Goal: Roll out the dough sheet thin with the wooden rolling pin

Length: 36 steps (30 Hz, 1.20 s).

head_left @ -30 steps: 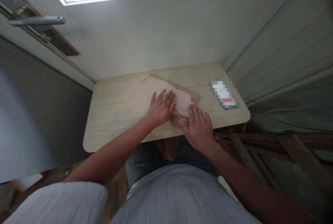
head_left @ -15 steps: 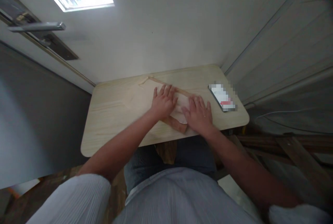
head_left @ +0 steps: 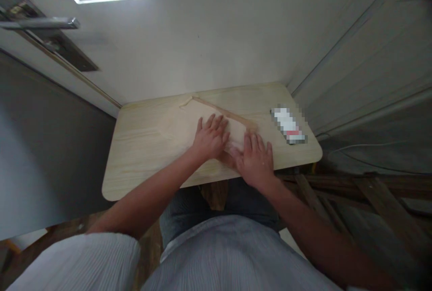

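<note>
A thin, pale, flat sheet with a tan band along its far edge lies on the light wooden tabletop. I cannot make out exactly what kind of thing it is. My left hand rests flat on its middle, fingers stretched out and slightly apart. To the right, my right hand lies on the sheet's right end with its fingers extended. Part of the sheet and its near tan edge are hidden beneath the hands.
A phone, its screen blurred out, lies at the table's right side. Behind the table stands a white door with a metal handle. A grey panel is on the left, and wooden slats are below right.
My right hand has shifted slightly toward me, uncovering more of the sheet's far right corner and covering its near corner. My left hand stays nearly in place. The view has tilted a little.
</note>
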Each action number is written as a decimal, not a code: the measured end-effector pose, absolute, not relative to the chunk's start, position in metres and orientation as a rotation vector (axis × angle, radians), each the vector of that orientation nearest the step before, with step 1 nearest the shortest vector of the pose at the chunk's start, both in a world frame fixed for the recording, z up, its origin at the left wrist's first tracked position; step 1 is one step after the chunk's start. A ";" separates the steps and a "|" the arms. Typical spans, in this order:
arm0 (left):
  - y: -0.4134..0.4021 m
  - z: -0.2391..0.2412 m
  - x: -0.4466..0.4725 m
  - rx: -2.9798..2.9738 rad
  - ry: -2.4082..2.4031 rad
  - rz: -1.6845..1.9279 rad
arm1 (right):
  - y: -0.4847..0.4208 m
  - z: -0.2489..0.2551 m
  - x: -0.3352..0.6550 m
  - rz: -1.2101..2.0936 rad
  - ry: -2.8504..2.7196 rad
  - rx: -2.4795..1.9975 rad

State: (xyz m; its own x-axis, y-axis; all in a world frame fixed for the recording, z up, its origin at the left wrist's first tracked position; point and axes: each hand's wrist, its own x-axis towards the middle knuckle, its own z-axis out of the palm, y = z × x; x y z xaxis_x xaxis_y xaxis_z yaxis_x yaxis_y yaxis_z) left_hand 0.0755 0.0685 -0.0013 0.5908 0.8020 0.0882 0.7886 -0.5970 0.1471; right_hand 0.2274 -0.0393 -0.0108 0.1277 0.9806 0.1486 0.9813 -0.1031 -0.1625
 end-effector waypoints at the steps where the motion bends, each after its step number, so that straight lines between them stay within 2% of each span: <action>1: 0.056 -0.001 0.066 2.718 1.356 0.219 | -0.056 -0.011 0.218 -0.019 -1.958 -2.151; 5: 0.020 -0.001 0.039 2.708 1.358 0.224 | -0.097 -0.016 0.197 -0.009 -2.015 -2.047; 9: 0.022 -0.004 0.041 2.697 1.385 0.239 | -0.091 -0.019 0.201 -0.023 -1.996 -2.029; 16: 0.093 -0.002 0.096 2.684 1.443 0.294 | -0.004 -0.014 0.248 -0.076 -1.954 -2.124; 24: 0.164 -0.008 0.136 2.646 1.406 0.193 | 0.075 -0.018 0.297 0.133 -2.015 -2.251; 29: 0.142 -0.004 0.126 2.680 1.392 0.225 | 0.045 -0.015 0.282 0.064 -2.025 -2.161; 36: 0.063 0.001 0.075 2.702 1.356 0.256 | -0.046 -0.011 0.226 -0.023 -2.072 -2.032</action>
State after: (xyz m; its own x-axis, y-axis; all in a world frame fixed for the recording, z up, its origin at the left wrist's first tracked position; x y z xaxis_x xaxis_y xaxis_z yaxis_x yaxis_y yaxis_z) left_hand 0.0752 0.0634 0.0010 0.5873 0.8029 0.1019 0.7848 -0.5957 0.1710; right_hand 0.2265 -0.0458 -0.0112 -0.0051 0.9837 0.1797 0.9874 0.0334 -0.1548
